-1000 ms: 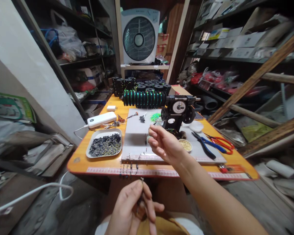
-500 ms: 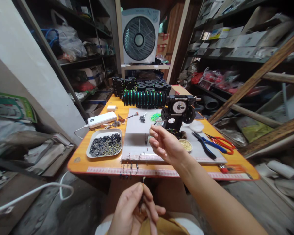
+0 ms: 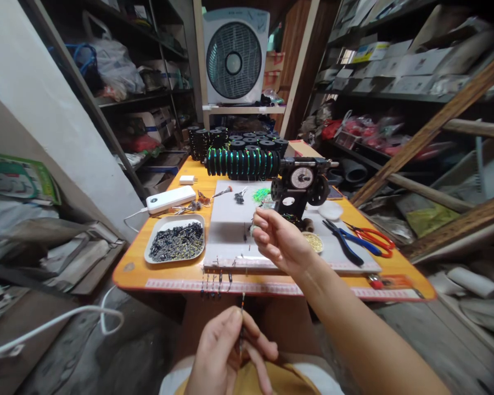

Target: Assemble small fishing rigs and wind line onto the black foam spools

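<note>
Left hand pinches a thin beaded strand — right hand's curled fingers partly hide the board.

The left hand was down low, in front of the lap, with its thumb and first finger pinched. The right arm reached in from the right side. The right hand was up higher, with its fingers bent in.

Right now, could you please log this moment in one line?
left hand: pinching thin dark beaded strand | right hand: curled above pale grey board
</note>
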The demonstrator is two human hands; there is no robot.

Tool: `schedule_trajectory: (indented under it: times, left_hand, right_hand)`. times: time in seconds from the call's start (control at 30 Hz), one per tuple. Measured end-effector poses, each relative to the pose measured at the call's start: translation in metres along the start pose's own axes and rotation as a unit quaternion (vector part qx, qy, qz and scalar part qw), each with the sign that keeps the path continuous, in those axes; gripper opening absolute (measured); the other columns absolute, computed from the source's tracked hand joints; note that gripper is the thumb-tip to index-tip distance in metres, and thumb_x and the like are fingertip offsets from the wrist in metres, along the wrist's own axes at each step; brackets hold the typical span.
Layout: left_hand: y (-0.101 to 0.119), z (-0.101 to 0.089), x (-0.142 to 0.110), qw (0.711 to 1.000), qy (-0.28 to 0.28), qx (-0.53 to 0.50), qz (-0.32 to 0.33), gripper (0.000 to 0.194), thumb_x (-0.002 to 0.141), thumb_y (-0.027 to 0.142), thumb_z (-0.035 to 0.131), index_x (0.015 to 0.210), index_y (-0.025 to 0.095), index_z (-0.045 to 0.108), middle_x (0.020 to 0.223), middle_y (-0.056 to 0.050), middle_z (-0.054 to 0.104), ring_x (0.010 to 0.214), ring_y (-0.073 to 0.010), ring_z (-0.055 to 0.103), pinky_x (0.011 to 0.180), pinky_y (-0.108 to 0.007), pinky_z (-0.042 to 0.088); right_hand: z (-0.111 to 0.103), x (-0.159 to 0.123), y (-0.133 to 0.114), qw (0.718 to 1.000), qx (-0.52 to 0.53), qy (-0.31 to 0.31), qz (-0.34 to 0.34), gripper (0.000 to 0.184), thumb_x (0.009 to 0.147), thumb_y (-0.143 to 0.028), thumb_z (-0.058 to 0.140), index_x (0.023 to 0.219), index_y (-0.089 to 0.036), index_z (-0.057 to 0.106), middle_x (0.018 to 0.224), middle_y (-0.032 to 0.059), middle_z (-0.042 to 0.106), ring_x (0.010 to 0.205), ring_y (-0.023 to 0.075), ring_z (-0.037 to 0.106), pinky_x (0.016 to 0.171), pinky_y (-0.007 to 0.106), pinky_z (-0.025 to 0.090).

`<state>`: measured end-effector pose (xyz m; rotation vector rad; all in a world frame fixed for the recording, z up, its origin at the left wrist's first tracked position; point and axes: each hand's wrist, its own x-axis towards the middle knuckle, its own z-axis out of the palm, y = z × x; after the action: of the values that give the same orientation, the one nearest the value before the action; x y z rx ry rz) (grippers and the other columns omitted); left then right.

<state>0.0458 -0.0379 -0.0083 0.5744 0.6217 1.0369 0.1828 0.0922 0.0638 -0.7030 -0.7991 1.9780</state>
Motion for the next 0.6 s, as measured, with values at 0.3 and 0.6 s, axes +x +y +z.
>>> schedule_trajectory:
  times: [0.3, 0.6]
  left_hand:
    - [0.004, -0.007, 0.017, 0.886, 0.195, 0.397, 0.141, 0.040, 0.085, 0.040, 0.058, 0.118, 0.017, 0.057, 0.046, 0.005, 0.056, 0.032, -0.0099, 0.045, 0.039, -0.019, 0.032]
    - [0.055, 0.018, 0.074, 0.862, 0.107, 0.392, 0.302, 0.015, 0.084, 0.030, 0.060, 0.091, 0.020, 0.068, 0.081, -0.004, 0.063, 0.074, -0.0185, 0.055, 0.070, -0.026, 0.040]
  right_hand:
    - [-0.006, 0.002, -0.006, 0.977, -0.195, -0.033, -0.079, 0.030, 0.087, -0.042, 0.055, 0.072, -0.016, 0.053, 0.047, -0.0033, 0.057, 0.026, 0.0041, 0.041, 0.025, 0.011, 0.025]
    - [-0.005, -0.001, -0.011, 0.979, -0.189, -0.052, -0.063, 0.031, 0.086, -0.040, 0.055, 0.069, -0.015, 0.055, 0.046, -0.0015, 0.059, 0.026, 0.0053, 0.043, 0.024, 0.012, 0.027]
